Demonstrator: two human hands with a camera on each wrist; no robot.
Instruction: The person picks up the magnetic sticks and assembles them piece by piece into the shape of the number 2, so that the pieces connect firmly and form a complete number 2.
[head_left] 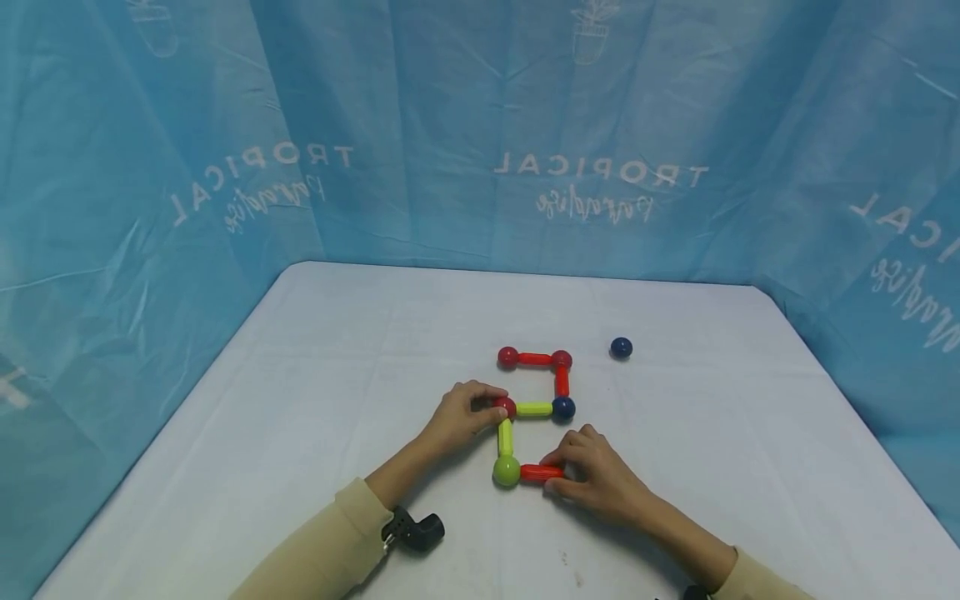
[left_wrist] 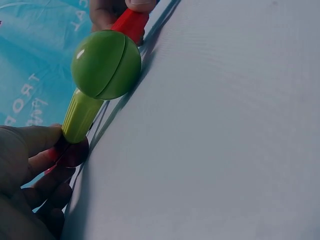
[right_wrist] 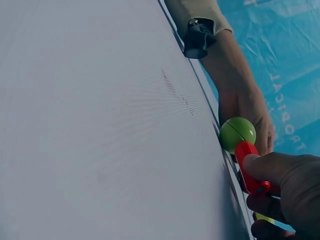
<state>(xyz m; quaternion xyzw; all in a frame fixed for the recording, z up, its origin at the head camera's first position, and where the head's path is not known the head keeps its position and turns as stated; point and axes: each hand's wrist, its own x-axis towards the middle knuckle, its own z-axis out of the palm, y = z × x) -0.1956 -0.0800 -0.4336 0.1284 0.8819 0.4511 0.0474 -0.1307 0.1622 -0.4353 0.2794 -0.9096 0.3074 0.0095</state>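
Note:
A chain of toy balls and rods lies on the white table. My left hand [head_left: 467, 416] pinches the middle red ball [head_left: 506, 407] between thumb and fingers. From that ball one yellow rod [head_left: 534, 409] runs right to a dark blue ball [head_left: 563, 408], and another yellow rod [left_wrist: 81, 116] leads to the green ball [left_wrist: 106, 65]. My right hand [head_left: 597, 476] grips a red rod [right_wrist: 251, 167], whose far end meets the green ball. Beyond, a red rod [head_left: 562, 382] links the blue ball to a red ball [head_left: 561, 360], and one more red rod [head_left: 535, 359] reaches the last red ball [head_left: 507, 357].
A loose dark blue ball [head_left: 621, 347] sits apart, behind and right of the chain. White cloth covers the table [head_left: 360, 333]. A blue printed curtain [head_left: 465, 125] hangs around its back and sides. A black wrist camera [head_left: 420, 532] sticks out from the left sleeve.

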